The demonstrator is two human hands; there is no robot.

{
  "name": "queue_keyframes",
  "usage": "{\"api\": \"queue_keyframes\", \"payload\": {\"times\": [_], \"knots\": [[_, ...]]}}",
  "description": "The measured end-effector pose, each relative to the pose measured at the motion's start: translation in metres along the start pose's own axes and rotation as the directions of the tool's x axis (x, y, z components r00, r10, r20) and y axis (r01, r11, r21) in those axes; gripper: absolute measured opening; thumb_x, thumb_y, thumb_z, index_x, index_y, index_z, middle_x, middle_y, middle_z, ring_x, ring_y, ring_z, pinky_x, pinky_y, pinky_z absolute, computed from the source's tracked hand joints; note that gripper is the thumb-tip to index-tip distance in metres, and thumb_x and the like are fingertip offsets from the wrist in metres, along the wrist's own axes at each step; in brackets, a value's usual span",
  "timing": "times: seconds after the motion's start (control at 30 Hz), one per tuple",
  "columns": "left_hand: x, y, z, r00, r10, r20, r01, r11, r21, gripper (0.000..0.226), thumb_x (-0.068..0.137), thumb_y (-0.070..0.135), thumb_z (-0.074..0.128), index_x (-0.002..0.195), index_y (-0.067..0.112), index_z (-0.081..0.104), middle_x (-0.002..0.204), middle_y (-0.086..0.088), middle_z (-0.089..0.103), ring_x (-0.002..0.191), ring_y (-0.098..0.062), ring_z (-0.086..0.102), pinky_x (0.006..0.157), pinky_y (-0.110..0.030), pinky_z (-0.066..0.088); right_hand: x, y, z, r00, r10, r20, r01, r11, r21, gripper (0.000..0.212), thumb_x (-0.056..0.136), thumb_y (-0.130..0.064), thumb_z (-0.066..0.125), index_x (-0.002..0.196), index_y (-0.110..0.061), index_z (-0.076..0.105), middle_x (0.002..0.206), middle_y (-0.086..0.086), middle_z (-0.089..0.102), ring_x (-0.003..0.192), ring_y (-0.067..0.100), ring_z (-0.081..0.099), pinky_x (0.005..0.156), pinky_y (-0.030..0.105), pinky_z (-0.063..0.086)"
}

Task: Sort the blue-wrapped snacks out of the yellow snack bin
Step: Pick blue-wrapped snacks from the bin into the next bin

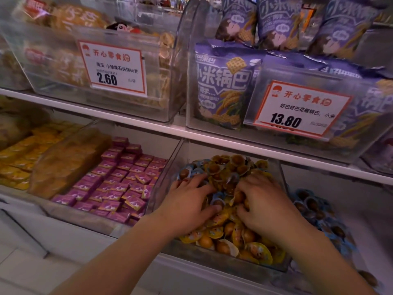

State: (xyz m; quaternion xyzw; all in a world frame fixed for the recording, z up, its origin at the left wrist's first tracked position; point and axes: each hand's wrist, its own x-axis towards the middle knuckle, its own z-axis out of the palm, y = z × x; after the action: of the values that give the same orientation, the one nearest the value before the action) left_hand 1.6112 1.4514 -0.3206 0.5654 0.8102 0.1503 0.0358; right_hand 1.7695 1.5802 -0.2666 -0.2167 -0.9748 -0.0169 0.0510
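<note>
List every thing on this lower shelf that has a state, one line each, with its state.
Yellow snack bin: open-topped, heaped full, mostly yellow-wrapped snacks.
Blue-wrapped snacks: a few lie mixed in at the bin's back left.
Blue snack pile: loose in the compartment right of the bin.
Left hand: palm down, fingers spread in the snacks; grip unclear.
Right hand: fingers curled into the pile; grip unclear.
Purple boxes: stacked, untouched.

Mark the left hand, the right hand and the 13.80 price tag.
left hand [188, 198], head view, back of the hand.
right hand [262, 202], head view, back of the hand.
13.80 price tag [302, 108], head view, white middle.
</note>
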Motion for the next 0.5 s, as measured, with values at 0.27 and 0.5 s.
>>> {"api": "queue_keyframes", "payload": {"times": [0.27, 0.5], "knots": [[0.0074, 0.0038, 0.0003, 0.998, 0.048, 0.042, -0.051, 0.994, 0.092, 0.064, 0.086, 0.066, 0.049, 0.144, 0.041, 0.036, 0.133, 0.002, 0.038, 0.127, -0.027, 0.037, 0.109, -0.045, 0.027, -0.0053, -0.0049, -0.0068, 0.979, -0.018, 0.204, 0.029, 0.998, -0.05, 0.049, 0.09, -0.031, 0.048, 0.138, -0.023, 0.052, 0.147, -0.003, 0.04, 0.141, 0.023, 0.019, 0.121, 0.049, 0.01], [0.009, 0.0067, -0.003, 0.997, 0.066, -0.049, -0.076, 0.971, -0.225, 0.024, 0.081, 0.051, 0.064, 0.092, 0.045, 0.044, 0.092, 0.014, 0.052, 0.101, -0.019, 0.054, 0.078, -0.032, 0.033, -0.0062, 0.0005, -0.0111, 0.99, 0.014, 0.143, -0.037, 0.987, 0.159, 0.045, 0.073, -0.05, 0.051, 0.112, -0.032, 0.065, 0.117, -0.012, 0.055, 0.123, 0.013, 0.039, 0.105, 0.031, 0.031]]}}
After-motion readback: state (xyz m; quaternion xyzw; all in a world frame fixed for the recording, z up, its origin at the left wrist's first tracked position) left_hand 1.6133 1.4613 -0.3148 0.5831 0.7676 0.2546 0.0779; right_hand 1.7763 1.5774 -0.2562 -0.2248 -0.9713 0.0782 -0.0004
